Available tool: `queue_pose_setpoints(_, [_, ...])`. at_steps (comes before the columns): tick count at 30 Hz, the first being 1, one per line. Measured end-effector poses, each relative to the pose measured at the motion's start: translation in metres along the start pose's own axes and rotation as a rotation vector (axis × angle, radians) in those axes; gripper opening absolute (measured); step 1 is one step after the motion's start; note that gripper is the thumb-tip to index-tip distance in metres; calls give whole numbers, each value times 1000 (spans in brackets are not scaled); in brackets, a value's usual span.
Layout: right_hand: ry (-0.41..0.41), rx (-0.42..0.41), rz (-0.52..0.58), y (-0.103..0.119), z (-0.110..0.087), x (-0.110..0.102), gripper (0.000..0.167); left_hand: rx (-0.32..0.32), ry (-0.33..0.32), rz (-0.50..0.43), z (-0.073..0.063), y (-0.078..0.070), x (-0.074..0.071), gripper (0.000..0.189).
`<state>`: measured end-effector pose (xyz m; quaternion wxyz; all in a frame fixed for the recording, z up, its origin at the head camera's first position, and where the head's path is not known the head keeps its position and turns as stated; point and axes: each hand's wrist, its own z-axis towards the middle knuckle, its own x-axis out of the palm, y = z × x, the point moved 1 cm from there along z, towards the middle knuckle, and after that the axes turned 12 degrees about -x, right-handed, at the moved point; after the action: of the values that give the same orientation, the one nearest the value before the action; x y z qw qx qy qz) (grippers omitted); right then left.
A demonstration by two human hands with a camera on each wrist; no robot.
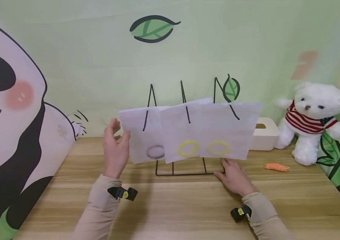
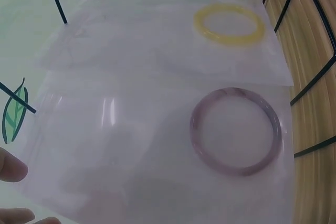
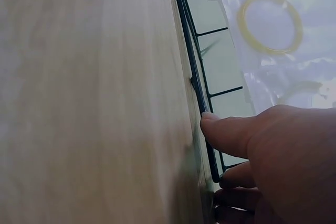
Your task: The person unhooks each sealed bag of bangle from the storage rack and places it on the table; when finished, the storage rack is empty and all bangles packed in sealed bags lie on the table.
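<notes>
- Ring-holding bags (image 1: 176, 131) hang overlapping on the wire rack (image 1: 185, 174); spacing them evenly would help.
- Left hand (image 1: 116, 150), relaxed, is beside the leftmost bag (image 1: 138, 143), contact unclear; nudge gently.
- Right hand (image 1: 233, 178) pinches the rack's near corner; firmness should prevent tipping.

Here's a patchy purple ring (image 2: 195, 129) through a whitish, see-through bag (image 2: 142, 145), beside the left fingers (image 1: 114, 124)! On toward the right fingers (image 1: 221, 176), a bright yellow ring (image 2: 231, 40), then a paler yellow ring (image 1: 218, 142). They're at a black rack (image 1: 185, 174)! Past them, an orange cord (image 1: 276, 167), a white bear (image 1: 323, 96) in a red-and-white striped shirt (image 1: 305, 122). Underneath, tan bench (image 1: 176, 206) streaked brown; behind, pale green wall (image 1: 98, 66).
</notes>
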<state>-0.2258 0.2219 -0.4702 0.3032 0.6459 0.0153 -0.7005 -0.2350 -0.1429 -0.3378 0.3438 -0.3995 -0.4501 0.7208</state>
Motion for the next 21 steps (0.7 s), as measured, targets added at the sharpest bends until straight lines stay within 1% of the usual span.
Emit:
queue_pose_setpoints(4, [7,8,2,1,0,-1,67,14,7,8,0,-3,1,54])
queue_pose_setpoints(9, [6,-8,-12,0,-1,-1,65,22,0,8,-1,-5,3,52])
queue_pose_setpoints(17, [15,-14,-29,-2,0,1,65,-13,-27,19,2,-5,6,57])
queue_pose_setpoints(21, [16,-12,-31,-1,-1,1,65,-16,-17,13,1,-7,8,55])
